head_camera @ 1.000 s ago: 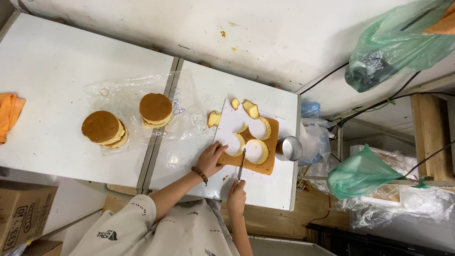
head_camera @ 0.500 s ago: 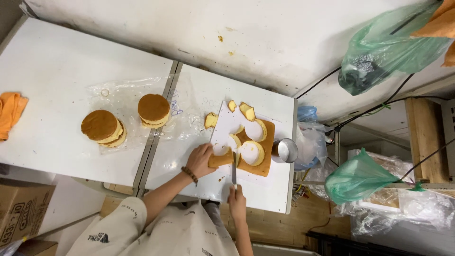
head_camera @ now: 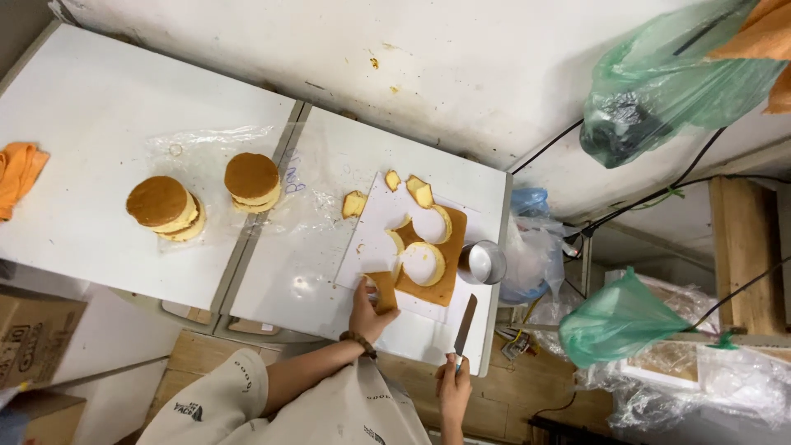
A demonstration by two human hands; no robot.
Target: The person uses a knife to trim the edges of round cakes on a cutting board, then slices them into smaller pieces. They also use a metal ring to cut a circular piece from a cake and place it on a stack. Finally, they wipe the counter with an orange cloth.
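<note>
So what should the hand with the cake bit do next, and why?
Probably lift the cut strip away to the scrap pieces. The left hand already pinches it loose from the cake sheet, and the right hand holds the knife clear.

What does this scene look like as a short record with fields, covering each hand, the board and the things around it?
left hand: grips a cut strip of cake at the near edge of the white board
right hand: holds a knife, blade pointing toward the board
cake sheet: brown-topped, with round holes cut through it
metal ring cutter: stands beside the sheet
trimmings: small pieces lie at the far side of the board
round cake stacks: two, on clear plastic to the left
orange cloth: at the far left table edge
</note>
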